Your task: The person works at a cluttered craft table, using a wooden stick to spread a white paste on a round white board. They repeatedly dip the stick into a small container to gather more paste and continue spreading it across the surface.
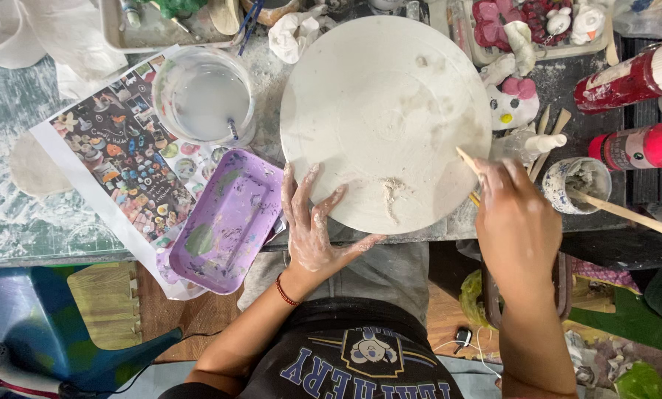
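Head view of a cluttered worktable: the left hand (312,225), clay-smeared with fingers spread, rests flat against the near-left edge of a round white clay-dusted board (386,111) lying at the table's centre, a small scrap of clay (394,193) near its front rim. The right hand (514,222) is closed around a thin wooden stick (467,159), whose tip touches the board's right edge. A purple tray (227,222) lies just left of the left hand, beyond it a clear tub of cloudy water (204,96); a small cup with a wooden stirrer (581,183) stands right.
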